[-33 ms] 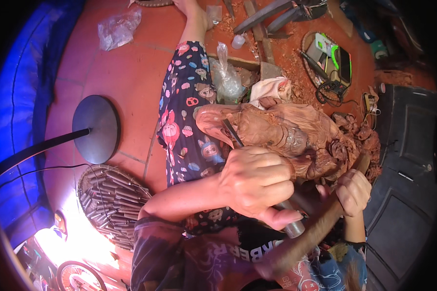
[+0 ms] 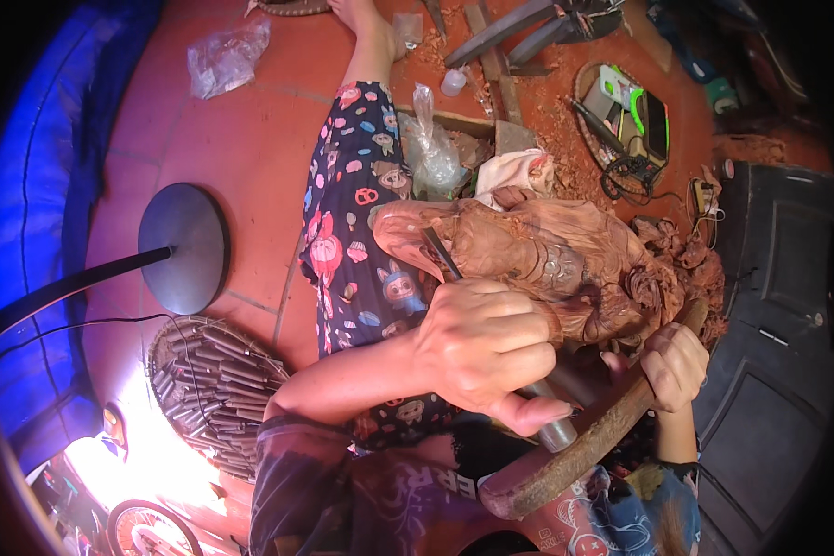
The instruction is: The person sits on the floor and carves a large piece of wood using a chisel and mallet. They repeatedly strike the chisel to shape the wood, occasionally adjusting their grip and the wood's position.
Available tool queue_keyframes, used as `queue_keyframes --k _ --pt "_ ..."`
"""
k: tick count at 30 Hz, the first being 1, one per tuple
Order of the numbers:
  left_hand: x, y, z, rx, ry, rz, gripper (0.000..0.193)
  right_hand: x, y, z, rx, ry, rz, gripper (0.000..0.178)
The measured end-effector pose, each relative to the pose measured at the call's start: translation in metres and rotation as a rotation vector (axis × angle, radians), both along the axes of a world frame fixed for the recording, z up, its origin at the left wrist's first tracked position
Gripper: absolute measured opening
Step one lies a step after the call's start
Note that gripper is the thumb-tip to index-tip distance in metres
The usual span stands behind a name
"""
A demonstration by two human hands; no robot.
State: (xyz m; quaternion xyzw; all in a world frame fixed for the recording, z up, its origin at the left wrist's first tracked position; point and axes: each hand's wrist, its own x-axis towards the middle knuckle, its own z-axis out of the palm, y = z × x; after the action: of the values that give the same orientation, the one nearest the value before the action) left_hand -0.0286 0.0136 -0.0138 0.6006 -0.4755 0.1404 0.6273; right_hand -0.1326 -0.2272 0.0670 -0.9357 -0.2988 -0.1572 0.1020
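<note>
My left hand (image 2: 489,347) is wrapped round a chisel (image 2: 443,252), whose dark narrow blade points up and left onto a reddish-brown wood carving (image 2: 528,246). The chisel's metal-capped butt sticks out below my thumb. In my right hand (image 2: 675,368) is a wooden mallet (image 2: 574,452), a thick club slanting down to the left. Its side lies right at the chisel's butt; whether they touch I cannot tell. The carving has draped folds and knotted shapes at its right end, and rests beside my patterned trouser leg (image 2: 357,213). My left hand hides the chisel's middle.
A round basket of chisels (image 2: 218,385) stands at lower left, near a black lamp base (image 2: 183,248). A tray of tools (image 2: 623,125) lies at upper right among wood shavings. Beyond the carving are a clear plastic bag (image 2: 433,153) and a white cloth (image 2: 519,174). Dark cabinet (image 2: 769,371) at right.
The mallet, blurred before, now shows sharply and has shifted slightly up and left against the chisel's butt. The left hand and chisel have barely moved.
</note>
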Motion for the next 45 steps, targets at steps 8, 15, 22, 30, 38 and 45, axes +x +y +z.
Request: queue_keyframes --k 8,15,22,30,38,45 --pt "0.005 0.005 -0.004 0.015 -0.077 -0.004 0.048 0.001 -0.009 -0.008 0.037 -0.041 0.026 0.037" --pt "0.006 0.009 -0.01 0.008 -0.087 -0.028 0.045 -0.003 -0.007 -0.007 -0.019 -0.055 -0.017 0.039" --pt "0.008 0.011 -0.013 -0.059 -0.071 -0.07 0.041 -0.001 0.0 -0.002 -0.033 -0.096 0.04 0.039" --pt "0.004 0.016 0.004 -0.007 -0.309 0.089 0.039 -0.001 0.005 0.0 0.02 -0.036 0.032 0.038" --pt "0.0 0.011 -0.005 0.037 -0.137 -0.03 0.042 0.0 0.009 -0.001 0.064 -0.018 -0.001 0.04" --pt "0.004 0.0 0.0 0.071 -0.084 0.009 0.044 0.006 0.007 0.001 0.056 0.019 0.024 0.037"
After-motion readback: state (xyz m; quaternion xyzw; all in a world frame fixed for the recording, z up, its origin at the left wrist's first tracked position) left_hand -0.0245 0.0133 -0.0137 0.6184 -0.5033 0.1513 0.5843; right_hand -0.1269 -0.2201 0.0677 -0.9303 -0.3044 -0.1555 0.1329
